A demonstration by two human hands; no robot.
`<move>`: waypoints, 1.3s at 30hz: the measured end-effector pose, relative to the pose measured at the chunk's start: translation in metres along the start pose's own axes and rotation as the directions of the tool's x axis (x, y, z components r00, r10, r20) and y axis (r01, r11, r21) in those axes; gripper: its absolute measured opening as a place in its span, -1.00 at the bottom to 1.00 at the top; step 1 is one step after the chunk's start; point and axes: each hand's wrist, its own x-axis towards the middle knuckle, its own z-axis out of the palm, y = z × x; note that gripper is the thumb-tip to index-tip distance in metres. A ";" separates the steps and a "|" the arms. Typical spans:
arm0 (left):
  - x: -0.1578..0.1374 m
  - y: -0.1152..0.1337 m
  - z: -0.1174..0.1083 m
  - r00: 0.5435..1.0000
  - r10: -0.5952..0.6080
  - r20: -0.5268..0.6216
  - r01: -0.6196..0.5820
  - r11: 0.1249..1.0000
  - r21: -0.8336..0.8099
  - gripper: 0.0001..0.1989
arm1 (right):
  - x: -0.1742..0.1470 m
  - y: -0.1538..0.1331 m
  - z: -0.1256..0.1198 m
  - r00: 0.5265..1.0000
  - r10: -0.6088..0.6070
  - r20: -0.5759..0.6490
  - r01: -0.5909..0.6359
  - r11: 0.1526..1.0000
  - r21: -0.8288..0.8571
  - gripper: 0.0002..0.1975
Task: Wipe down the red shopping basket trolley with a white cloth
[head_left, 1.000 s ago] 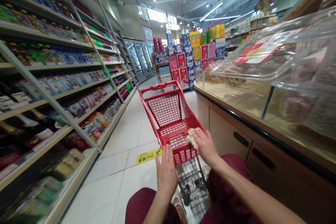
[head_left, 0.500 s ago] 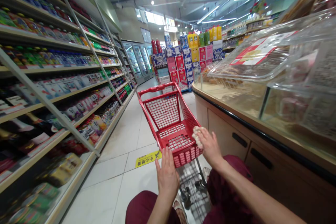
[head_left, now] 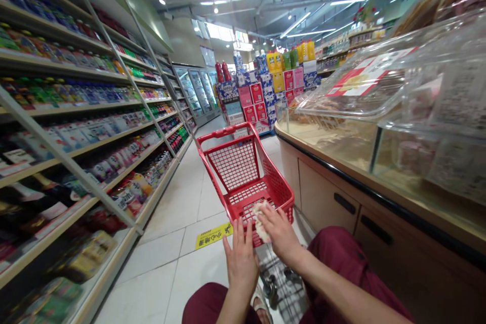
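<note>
"Pale floor tiles point(head_left: 155, 263) stretch ahead of us, with stocked shelves point(head_left: 114, 137) along the left. What do we have on the right?"

"On that side we see a wooden desk point(head_left: 319, 187) with a glass edge and dark trim, and clear plastic packs point(head_left: 364, 81) sit piled on it. Farther off, stacked cartons point(head_left: 258, 92) carry bottles point(head_left: 271, 62) in red, blue, yellow and green, and glass-doored coolers point(head_left: 194, 92) stand at the far left."

"And where is our red cart point(head_left: 280, 186)?"

"Right before our knees, near the middle, with its handle point(head_left: 218, 133) at the far end."

"Our right grip point(head_left: 281, 235), how does it stand?"

"It is grasping a pale cloth point(head_left: 260, 230) beneath long, barely bent fingers. We have the cloth at the cart's near rim."

"How about our left grip point(head_left: 242, 263)?"

"Released: its fingers are straight and slightly apart at the near left corner of the cart, just beside the cloth. We cannot tell whether the fingertips touch the rim."

"What else lies near us?"

"One yellow sign point(head_left: 213, 235) is flat on the tiles, left of the cart, and our maroon trousers point(head_left: 336, 255) show on both sides of the near wheels point(head_left: 269, 286)."
</note>
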 end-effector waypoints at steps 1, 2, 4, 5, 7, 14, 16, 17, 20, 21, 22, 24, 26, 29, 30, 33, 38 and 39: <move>0.000 0.000 0.000 1.000 0.003 0.002 -0.003 1.000 0.003 -0.32 | 0.001 0.001 -0.001 1.000 -0.006 -0.001 0.006 1.000 0.000 -0.49; 0.000 -0.001 0.001 1.000 0.005 0.003 -0.005 1.000 0.005 -0.31 | 0.001 0.005 -0.003 0.999 0.031 -0.016 -0.031 0.999 -0.016 -0.51; -0.001 -0.001 0.001 1.000 0.005 0.003 -0.005 1.000 0.009 -0.30 | 0.002 0.018 -0.008 0.982 0.172 -0.075 -0.177 0.982 -0.068 -0.53; -0.001 -0.001 0.001 1.000 0.003 0.001 -0.003 1.000 0.012 -0.30 | 0.001 0.024 -0.010 0.968 0.231 -0.101 -0.240 0.967 -0.090 -0.53; -0.002 -0.001 0.001 1.000 0.002 -0.003 -0.002 1.000 0.018 -0.29 | 0.000 0.025 -0.010 0.963 0.248 -0.108 -0.258 0.961 -0.101 -0.51; -0.004 -0.003 0.001 1.000 0.005 0.007 -0.005 1.000 0.024 -0.29 | 0.001 0.015 -0.013 0.994 0.106 -0.010 -0.106 0.993 -0.054 -0.53; -0.004 -0.002 0.002 1.000 -0.009 0.009 0.009 1.000 0.022 -0.29 | 0.002 0.021 -0.018 0.969 0.240 -0.057 -0.245 0.965 -0.099 -0.55; -0.004 -0.001 0.002 1.000 -0.016 0.007 0.015 1.000 0.020 -0.30 | 0.002 0.020 -0.018 0.962 0.268 -0.062 -0.273 0.956 -0.107 -0.54; -0.004 0.001 0.002 1.000 -0.024 -0.004 0.024 1.000 0.017 -0.31 | 0.001 0.006 -0.012 0.992 0.125 0.010 -0.124 0.991 -0.057 -0.49; -0.004 0.001 0.002 1.000 -0.021 -0.007 0.021 1.000 0.017 -0.31 | 0.001 0.001 -0.010 0.998 0.052 0.033 -0.051 0.998 -0.031 -0.48; -0.004 0.001 0.002 1.000 -0.015 -0.010 0.015 1.000 0.020 -0.31 | 0.001 -0.001 -0.010 0.999 0.007 0.042 -0.006 1.000 -0.015 -0.48; -0.005 0.000 0.002 1.000 -0.003 -0.013 0.003 1.000 0.025 -0.31 | 0.002 0.003 -0.012 0.999 0.041 0.019 -0.040 0.999 -0.032 -0.50; -0.005 0.000 0.003 1.000 0.001 -0.016 0.000 1.000 0.027 -0.31 | 0.002 0.015 -0.016 0.981 0.189 -0.042 -0.192 0.977 -0.090 -0.53; -0.006 0.001 0.004 1.000 -0.009 -0.026 0.010 1.000 0.030 -0.31 | -0.001 0.020 -0.017 0.967 0.248 -0.057 -0.253 0.961 -0.112 -0.51; -0.006 0.002 0.004 1.000 -0.014 -0.028 0.014 0.999 0.030 -0.31 | -0.002 0.017 -0.015 0.981 0.190 -0.024 -0.192 0.977 -0.091 -0.50; -0.006 0.003 0.004 1.000 -0.018 -0.021 0.019 0.999 0.028 -0.31 | -0.003 0.011 -0.012 0.998 0.012 0.061 -0.011 1.000 -0.017 -0.48; -0.002 0.007 0.001 1.000 -0.019 -0.020 0.019 1.000 0.019 -0.36 | 0.001 0.025 -0.019 0.964 0.261 -0.044 -0.265 0.958 -0.110 -0.50; 0.000 0.009 0.000 0.999 -0.019 -0.026 0.020 1.000 0.015 -0.38 | 0.000 0.023 -0.019 0.966 0.253 -0.041 -0.256 0.960 -0.109 -0.48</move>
